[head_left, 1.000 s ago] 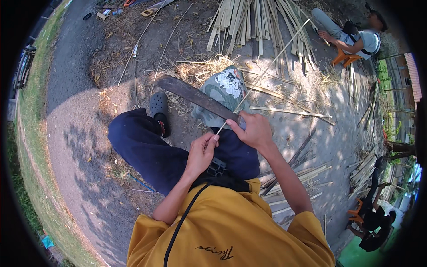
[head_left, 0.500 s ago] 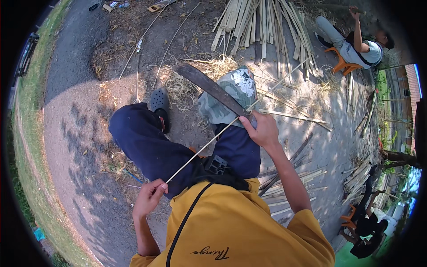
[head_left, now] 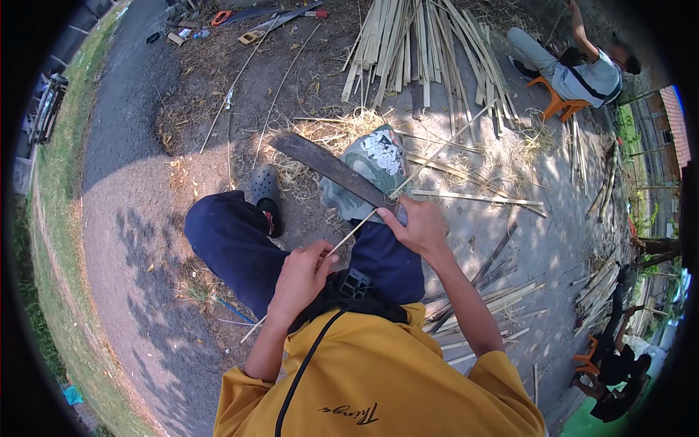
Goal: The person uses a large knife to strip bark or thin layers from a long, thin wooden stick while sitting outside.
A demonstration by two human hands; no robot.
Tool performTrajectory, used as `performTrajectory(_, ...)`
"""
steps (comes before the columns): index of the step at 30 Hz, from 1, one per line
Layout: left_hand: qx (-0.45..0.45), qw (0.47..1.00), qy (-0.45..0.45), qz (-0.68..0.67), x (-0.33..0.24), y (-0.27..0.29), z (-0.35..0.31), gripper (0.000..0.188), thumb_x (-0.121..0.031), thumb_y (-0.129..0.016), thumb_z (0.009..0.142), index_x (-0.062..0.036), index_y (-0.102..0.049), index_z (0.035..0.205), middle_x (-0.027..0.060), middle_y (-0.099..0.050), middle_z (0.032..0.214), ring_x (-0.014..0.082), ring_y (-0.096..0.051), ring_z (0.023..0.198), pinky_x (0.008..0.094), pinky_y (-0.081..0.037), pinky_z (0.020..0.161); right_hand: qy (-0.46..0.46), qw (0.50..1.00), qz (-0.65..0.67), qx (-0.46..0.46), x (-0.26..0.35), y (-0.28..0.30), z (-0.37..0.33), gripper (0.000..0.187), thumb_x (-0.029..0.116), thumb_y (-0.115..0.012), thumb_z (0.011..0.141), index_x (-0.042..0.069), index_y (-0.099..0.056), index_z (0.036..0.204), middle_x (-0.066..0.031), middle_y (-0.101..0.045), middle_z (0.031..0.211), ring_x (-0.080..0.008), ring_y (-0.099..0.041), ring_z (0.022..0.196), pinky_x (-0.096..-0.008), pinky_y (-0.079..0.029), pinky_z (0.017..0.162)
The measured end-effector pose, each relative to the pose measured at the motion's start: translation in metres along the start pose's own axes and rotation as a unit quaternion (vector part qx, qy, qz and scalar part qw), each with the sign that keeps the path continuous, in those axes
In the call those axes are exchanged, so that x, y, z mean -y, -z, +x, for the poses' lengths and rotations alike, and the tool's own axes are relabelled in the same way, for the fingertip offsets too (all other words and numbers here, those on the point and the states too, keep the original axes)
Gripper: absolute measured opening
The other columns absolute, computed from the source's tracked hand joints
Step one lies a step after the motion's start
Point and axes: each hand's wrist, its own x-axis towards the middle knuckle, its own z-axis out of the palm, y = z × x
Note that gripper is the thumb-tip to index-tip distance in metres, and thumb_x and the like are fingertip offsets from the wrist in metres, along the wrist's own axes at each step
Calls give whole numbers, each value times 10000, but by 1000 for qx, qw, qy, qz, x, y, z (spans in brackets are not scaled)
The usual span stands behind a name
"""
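Note:
My right hand [head_left: 419,227] is closed on a machete, its handle hidden in the fist. The dark blade [head_left: 328,169] points up and left over a camouflage cloth [head_left: 375,156] draped on my right knee. A thin bamboo strip [head_left: 348,239] runs diagonally across my lap, meeting the blade at my right thumb and extending up and right past it. Lower down, my left hand [head_left: 302,275] pinches the same strip; its tail sticks out below the wrist. Fine curled shavings [head_left: 342,135] lie on the ground beyond the cloth.
A heap of split bamboo slats [head_left: 408,51] fans out ahead. More slats [head_left: 488,309] lie at my right. Handsaws [head_left: 280,23] rest at the far left. One person [head_left: 582,76] sits on an orange stool [head_left: 564,103] at upper right; another [head_left: 619,368] is at lower right.
My left hand has slid up the strip toward the right hand, leaving a length of it trailing behind. The right hand and machete stay at the knee. The view has shifted slightly.

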Motion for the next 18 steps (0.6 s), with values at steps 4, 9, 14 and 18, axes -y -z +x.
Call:
performTrajectory(4,42,979,88,-181,7,-13,23,147,-88,-648,1068,46,-707,1055,73,-760,817,65,-612,613,245,-477,569,-22,1000,8,9,0,2,-4,615,614,-682,966,14,-685,831,-230,-697,699,-443,-714,664,-523,-563,623)
performTrajectory(9,78,937,95,-327,5,-50,64,170,-129,-628,1093,20,-706,1072,19,-714,802,35,-514,593,218,-381,534,8,998,66,-14,-8,-3,-10,614,611,-686,964,7,-688,852,-241,-682,671,-451,-715,665,-521,-568,620)
performTrajectory(14,81,876,139,-454,3,-77,92,140,-110,-622,1094,-3,-665,1013,-5,-650,773,14,-425,573,215,-298,509,-17,999,46,23,-1,1,-4,649,632,-678,956,-8,-709,856,-256,-676,662,-458,-714,666,-524,-571,620)
performTrajectory(18,58,887,119,-441,-4,-81,93,162,-117,-614,1103,-11,-656,988,-7,-643,766,14,-425,570,217,-285,500,-43,997,41,47,-3,8,1,686,660,-650,956,-9,-720,824,-271,-670,655,-465,-711,663,-533,-571,620)
